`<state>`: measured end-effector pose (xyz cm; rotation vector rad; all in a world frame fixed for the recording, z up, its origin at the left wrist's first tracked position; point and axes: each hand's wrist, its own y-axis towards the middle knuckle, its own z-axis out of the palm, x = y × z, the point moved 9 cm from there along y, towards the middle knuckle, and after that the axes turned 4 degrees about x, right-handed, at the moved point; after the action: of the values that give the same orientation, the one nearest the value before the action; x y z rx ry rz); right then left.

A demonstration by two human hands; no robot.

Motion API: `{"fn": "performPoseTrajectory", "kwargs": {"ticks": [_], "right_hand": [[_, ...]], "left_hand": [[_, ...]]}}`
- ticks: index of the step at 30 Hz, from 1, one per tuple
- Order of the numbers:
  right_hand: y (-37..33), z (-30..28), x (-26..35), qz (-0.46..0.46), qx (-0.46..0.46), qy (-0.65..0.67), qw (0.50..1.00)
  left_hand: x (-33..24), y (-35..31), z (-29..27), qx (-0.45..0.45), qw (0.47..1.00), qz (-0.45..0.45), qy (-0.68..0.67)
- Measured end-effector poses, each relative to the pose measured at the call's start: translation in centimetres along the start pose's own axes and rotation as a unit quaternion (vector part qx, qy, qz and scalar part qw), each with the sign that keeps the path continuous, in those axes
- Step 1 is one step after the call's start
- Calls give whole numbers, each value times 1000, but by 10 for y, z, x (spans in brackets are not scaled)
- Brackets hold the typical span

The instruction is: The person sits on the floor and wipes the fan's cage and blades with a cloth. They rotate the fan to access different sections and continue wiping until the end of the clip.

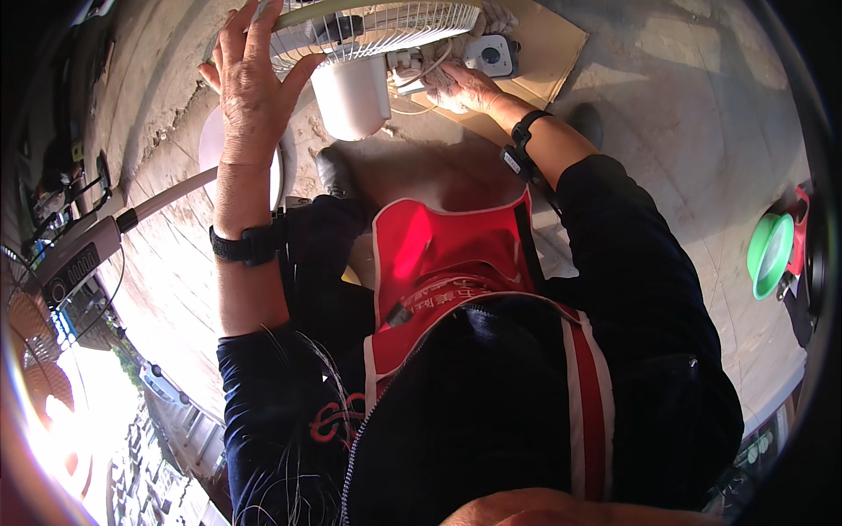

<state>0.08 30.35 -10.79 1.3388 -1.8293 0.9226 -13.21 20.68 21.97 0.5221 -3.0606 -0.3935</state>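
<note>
A fan with a pale wire guard (412,24) and a smooth white motor housing (351,101) is at the top of the view. My left hand (254,96) grips the left side of the guard, with its thumb below and its fingers spread over the edge. To the right of the housing, my right hand (469,89) is closed on a pale crumpled cloth (445,95) near the fan's neck and a loose cable. Just beyond that hand is a white and grey control panel (488,56) with a round dark dial. The guard's far edge is cut off.
Brown cardboard (553,51) lies under the fan's parts. On my left, a grey pole runs to a control box with buttons (79,263), close to my left forearm. A green basin (772,254) is at the far right. My dark shoe (333,171) stands near the housing.
</note>
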Motion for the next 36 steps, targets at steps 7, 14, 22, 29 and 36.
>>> {"fn": "performPoseTrajectory", "kwargs": {"ticks": [7, 14, 22, 29, 36], "right_hand": [[-17, 4, -17, 113, 212, 68, 968], [-34, -107, 99, 72, 305, -84, 946], [-90, -175, 200, 62, 130, 151, 978], [-36, -98, 136, 168, 28, -81, 982], [5, 1, 102, 214, -9, 30, 976]], "left_hand": [[-3, -4, -5, -9, 1000, -8, 10], [0, -8, -15, -3, 995, -17, -103], [22, -8, -1, -101, 989, 8, -104], [22, -8, 0, -130, 987, 9, -97], [20, -11, -9, -100, 989, -23, -106]]}}
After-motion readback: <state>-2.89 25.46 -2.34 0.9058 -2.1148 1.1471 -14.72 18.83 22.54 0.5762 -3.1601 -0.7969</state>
